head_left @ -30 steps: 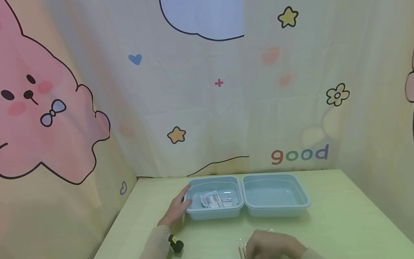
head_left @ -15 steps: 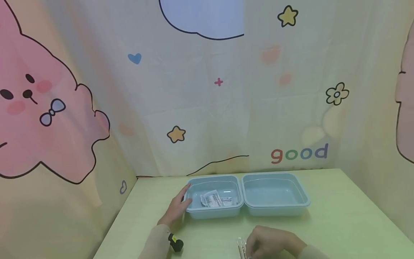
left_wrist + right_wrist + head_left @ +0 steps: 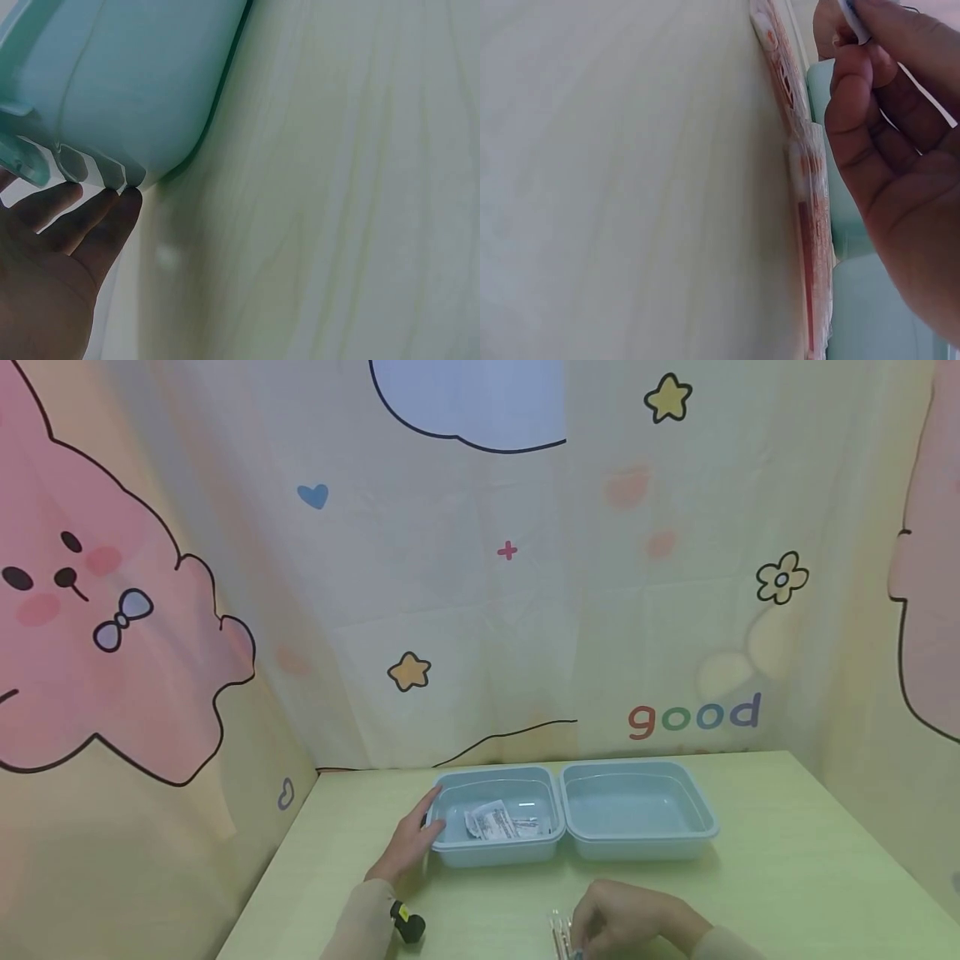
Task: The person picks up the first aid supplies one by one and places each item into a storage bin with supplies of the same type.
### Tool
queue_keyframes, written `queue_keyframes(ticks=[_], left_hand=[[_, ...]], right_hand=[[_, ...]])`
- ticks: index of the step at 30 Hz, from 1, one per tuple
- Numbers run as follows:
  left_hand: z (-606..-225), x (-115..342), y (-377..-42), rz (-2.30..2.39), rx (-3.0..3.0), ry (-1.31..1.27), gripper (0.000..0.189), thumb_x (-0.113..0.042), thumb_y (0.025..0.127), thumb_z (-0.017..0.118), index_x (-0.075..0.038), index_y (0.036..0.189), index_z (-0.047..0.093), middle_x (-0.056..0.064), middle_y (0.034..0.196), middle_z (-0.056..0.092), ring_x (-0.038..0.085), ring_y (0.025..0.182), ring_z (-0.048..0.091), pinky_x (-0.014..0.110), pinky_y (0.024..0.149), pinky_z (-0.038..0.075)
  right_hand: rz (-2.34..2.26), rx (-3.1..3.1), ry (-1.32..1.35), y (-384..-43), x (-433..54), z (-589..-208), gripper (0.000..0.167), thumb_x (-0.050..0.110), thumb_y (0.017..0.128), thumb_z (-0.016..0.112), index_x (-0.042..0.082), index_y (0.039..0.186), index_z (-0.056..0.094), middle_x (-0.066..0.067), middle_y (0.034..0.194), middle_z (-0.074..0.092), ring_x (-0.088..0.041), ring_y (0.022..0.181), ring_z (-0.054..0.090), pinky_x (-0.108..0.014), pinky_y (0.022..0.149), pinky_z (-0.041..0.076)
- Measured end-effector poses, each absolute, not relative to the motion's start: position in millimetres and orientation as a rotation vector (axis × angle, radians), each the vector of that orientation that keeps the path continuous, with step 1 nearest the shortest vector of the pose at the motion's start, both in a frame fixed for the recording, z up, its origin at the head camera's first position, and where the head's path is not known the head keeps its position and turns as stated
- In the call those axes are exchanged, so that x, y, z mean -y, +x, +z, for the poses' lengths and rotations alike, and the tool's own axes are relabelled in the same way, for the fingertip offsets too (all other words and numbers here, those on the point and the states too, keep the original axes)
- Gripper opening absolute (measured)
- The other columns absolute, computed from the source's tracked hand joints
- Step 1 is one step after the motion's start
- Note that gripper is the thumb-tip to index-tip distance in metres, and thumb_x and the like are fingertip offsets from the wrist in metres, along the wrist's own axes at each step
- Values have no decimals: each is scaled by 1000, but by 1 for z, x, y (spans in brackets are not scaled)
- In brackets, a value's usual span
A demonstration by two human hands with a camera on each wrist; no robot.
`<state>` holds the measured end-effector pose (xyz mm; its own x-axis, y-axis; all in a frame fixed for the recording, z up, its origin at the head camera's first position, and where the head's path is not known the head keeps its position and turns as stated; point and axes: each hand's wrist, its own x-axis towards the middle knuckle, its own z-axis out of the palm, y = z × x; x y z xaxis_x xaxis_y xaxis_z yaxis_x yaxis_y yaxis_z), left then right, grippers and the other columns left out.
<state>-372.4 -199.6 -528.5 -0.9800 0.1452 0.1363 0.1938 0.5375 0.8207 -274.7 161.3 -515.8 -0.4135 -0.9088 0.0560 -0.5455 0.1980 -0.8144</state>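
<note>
In the head view my left hand (image 3: pixel 408 843) holds the left end of a light blue plastic basin (image 3: pixel 498 857), thumb and index finger over its rim. The left wrist view shows the other fingers (image 3: pixel 109 232) against its outer wall. Printed white packets (image 3: pixel 495 820) lie inside the basin. Low in the head view, my right hand (image 3: pixel 618 917) bends over the table beside a clear package of thin sticks (image 3: pixel 559 937). In the right wrist view its thumb and index finger pinch a small white piece with a bluish edge (image 3: pixel 853 21), mostly hidden; I cannot tell its kind.
A second light blue basin (image 3: pixel 637 850) stands right against the first, with nothing seen inside. Clear wrappers with red print (image 3: pixel 814 225) lie on the pale green table (image 3: pixel 787 877) near the right hand. A patterned curtain (image 3: pixel 480 610) closes off the back and sides.
My right hand has shifted slightly up and away from the front, and a bluish bit now shows under its fingertips. The left hand and both basins have stayed put.
</note>
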Motion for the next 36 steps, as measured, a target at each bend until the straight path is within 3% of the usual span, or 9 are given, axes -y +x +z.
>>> queue_keyframes(ticks=[9,18,26,36], left_hand=[[-530,200,-373,-1449,2718,-296,62,-23,95,53,-25,153,32,14,158,32,41,143,31,61,113,28],[-529,201,-373,-1455,2708,-308,61,-23,96,52,-25,153,33,14,157,32,41,143,31,60,113,29],[-531,201,-375,-1451,2709,-299,61,-23,95,53,-26,153,33,14,157,32,41,143,31,61,112,29],[-532,201,-376,-1431,2724,-290,61,-24,95,52,-27,153,33,14,158,32,41,143,32,62,112,30]], right_hand=[[-1153,-2048,-1330,-277,-161,-515,9,5,82,71,9,89,75,-2,81,74,9,69,59,-21,63,57],[-1209,-2045,-1306,-277,-157,-508,8,6,83,70,6,90,74,-8,78,72,8,64,56,-16,51,52],[-1218,-2097,-1397,-282,-153,-505,8,7,82,71,7,90,74,-8,82,73,7,74,60,-22,66,57],[-1271,-2143,-1442,-291,-149,-498,8,10,86,70,7,92,73,-8,85,73,4,79,62,-25,71,59]])
